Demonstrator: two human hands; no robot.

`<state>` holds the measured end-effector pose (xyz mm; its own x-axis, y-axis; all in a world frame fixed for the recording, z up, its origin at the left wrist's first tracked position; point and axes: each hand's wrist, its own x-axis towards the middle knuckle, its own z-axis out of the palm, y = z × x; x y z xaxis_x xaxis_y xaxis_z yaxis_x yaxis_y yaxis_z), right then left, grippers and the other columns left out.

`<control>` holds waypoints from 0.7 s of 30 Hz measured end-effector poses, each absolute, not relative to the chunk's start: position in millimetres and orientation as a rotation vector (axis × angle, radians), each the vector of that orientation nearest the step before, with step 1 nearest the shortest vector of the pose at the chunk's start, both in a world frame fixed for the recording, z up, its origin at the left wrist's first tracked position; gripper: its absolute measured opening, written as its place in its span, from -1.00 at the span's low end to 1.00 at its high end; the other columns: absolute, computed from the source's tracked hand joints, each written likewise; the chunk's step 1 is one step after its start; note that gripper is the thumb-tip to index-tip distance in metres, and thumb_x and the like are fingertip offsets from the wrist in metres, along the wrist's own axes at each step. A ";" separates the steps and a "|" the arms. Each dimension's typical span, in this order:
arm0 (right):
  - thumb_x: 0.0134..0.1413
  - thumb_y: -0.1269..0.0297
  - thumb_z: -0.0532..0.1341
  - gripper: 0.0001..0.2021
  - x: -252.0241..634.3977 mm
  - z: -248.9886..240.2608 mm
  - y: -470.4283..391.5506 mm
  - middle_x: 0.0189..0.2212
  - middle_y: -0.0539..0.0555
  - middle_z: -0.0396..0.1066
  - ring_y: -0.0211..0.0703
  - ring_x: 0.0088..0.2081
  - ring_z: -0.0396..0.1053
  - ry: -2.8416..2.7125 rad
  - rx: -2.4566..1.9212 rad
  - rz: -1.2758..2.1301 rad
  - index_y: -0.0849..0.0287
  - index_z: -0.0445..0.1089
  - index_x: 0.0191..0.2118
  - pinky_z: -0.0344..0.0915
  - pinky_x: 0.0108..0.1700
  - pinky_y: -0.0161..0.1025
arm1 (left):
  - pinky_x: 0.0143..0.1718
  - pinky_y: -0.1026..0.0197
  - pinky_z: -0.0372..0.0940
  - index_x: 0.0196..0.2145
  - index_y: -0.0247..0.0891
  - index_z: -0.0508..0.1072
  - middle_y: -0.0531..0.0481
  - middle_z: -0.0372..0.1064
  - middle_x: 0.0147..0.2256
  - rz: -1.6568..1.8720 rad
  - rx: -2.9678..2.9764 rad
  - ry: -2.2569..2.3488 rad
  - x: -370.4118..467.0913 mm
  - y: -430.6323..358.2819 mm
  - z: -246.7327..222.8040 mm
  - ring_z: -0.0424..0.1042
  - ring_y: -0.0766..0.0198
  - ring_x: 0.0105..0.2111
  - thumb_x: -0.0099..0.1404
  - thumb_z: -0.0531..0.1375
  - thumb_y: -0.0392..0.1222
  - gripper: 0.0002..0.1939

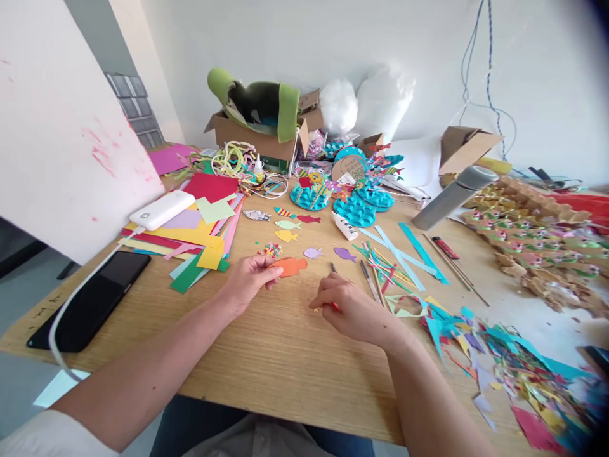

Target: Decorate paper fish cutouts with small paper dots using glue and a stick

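My left hand (254,279) pinches an orange paper fish (291,267) by its left end, a little above the wooden table (266,362). To its right, my right hand (340,301) is closed, with a bit of red and a dark metal tip showing at the fingers; it looks like scissors. Beyond the hands lie paper fish: a yellow one (286,235), a pale green one (288,225), a red one (308,219), a lilac one (313,252) and a purple one (344,254). Small coloured dots (273,250) form a pile near my left fingers.
Coloured paper sheets (209,197), a white power bank (162,210) and a black phone (92,298) lie left. A glue bottle (345,226), paper strips (399,257) and a grey flask (451,198) stand or lie right of centre. Paper scraps (518,368) cover the right side.
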<state>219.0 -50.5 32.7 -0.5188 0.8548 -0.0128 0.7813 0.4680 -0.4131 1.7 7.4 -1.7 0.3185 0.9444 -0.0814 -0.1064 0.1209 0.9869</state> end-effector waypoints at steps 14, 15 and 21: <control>0.09 0.51 0.19 -0.87 226.4 28.3 -43.8 -0.39 0.07 0.46 -0.11 -0.22 0.32 -2.429 -1.558 0.637 0.16 0.45 -0.37 0.22 -0.13 -0.18 | -0.52 0.33 0.17 -0.54 -0.30 0.46 0.05 0.34 -0.55 0.960 1.152 0.924 0.4 4.4 4.6 0.28 0.38 -0.52 -0.02 0.36 -0.07 -0.75; 0.11 0.49 0.20 -0.88 223.9 27.7 -44.4 -0.38 0.08 0.46 -0.10 -0.22 0.32 -2.460 -1.563 0.624 0.17 0.44 -0.37 0.21 -0.14 -0.18 | -0.52 0.33 0.17 -0.53 -0.30 0.46 0.05 0.34 -0.55 0.960 1.154 0.926 0.5 4.4 4.3 0.28 0.38 -0.52 -0.01 0.36 -0.07 -0.75; 0.11 0.47 0.21 -0.92 216.0 25.7 -46.8 -0.35 0.13 0.45 -0.07 -0.18 0.32 -2.554 -1.647 0.587 0.21 0.41 -0.38 0.19 -0.12 -0.17 | -0.52 0.33 0.17 -0.56 -0.31 0.43 0.06 0.32 -0.58 0.963 1.195 0.936 1.0 5.5 -0.9 0.24 0.40 -0.55 0.00 0.35 -0.06 -0.74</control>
<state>216.0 -46.8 25.7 -0.4330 0.8864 -0.1636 0.8690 0.3623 -0.3371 1.0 5.5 -0.9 0.3165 0.9459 -0.0714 -0.0977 0.1073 0.9894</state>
